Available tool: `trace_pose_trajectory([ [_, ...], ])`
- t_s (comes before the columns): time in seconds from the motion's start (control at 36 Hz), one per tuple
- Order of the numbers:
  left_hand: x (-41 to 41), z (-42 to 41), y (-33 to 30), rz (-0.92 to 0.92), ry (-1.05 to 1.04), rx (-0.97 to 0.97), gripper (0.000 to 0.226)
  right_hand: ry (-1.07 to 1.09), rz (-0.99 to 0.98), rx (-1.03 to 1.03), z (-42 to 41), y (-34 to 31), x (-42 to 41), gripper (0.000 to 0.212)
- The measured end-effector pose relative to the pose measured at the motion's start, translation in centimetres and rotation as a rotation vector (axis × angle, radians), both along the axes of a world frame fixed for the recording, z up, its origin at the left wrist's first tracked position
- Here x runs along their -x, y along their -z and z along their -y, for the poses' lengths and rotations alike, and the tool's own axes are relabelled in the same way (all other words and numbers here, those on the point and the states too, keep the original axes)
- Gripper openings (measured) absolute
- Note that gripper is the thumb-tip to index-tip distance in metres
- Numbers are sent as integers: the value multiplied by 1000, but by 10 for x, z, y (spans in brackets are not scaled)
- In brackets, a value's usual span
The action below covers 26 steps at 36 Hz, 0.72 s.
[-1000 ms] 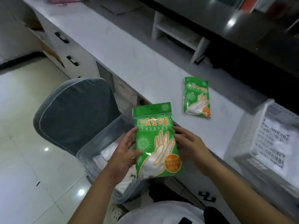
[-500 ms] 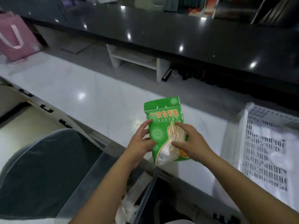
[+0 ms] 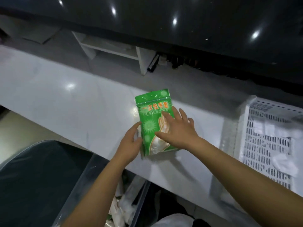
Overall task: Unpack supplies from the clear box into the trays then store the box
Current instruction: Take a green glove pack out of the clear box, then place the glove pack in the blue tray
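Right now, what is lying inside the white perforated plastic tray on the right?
Inside the white perforated plastic tray, pale white packets show blurrily across its floor. What they are is unclear, and the tray's right part is cut off by the frame.

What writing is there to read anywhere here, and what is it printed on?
"一次性手套" in orange characters across the top of the green packet, which lies on the white counter under the right hand, with the left hand at its side.
The small white line beneath that heading: too blurred to read.
The white perforated tray: no writing shows.
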<state>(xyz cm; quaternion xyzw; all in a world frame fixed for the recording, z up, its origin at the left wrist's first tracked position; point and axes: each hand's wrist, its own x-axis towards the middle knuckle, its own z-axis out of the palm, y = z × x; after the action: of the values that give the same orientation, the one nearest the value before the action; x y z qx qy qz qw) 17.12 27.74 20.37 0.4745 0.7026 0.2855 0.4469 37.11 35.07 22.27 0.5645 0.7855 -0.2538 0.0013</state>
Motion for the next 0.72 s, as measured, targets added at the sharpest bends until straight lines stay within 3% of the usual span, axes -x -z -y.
trace_pose_trajectory([
  [0.08, -4, -14, -8, 268, -228, 97, 60, -38, -13, -55, -3, 8, 13, 91],
  [0.17, -6, -28, -15, 407, -330, 167, 67, -32, -11, 28, 0, 21, 28, 91],
  [0.33, -14, -29, -16, 451, -411, 224, 51, -9, -80, 69, 7, 37, 39, 92],
  [0.47, -34, -10, -13, 556, -521, 209, 50, -235, -79, 86, -14, 32, 13, 94],
  [0.61, -65, 17, -18, 630, -486, 293, 46, -467, 2, 141, -51, 13, -17, 98],
  [0.72, -66, 48, -24, 588, -303, 368, 25, -406, -33, 119, -58, -4, -29, 98],
])
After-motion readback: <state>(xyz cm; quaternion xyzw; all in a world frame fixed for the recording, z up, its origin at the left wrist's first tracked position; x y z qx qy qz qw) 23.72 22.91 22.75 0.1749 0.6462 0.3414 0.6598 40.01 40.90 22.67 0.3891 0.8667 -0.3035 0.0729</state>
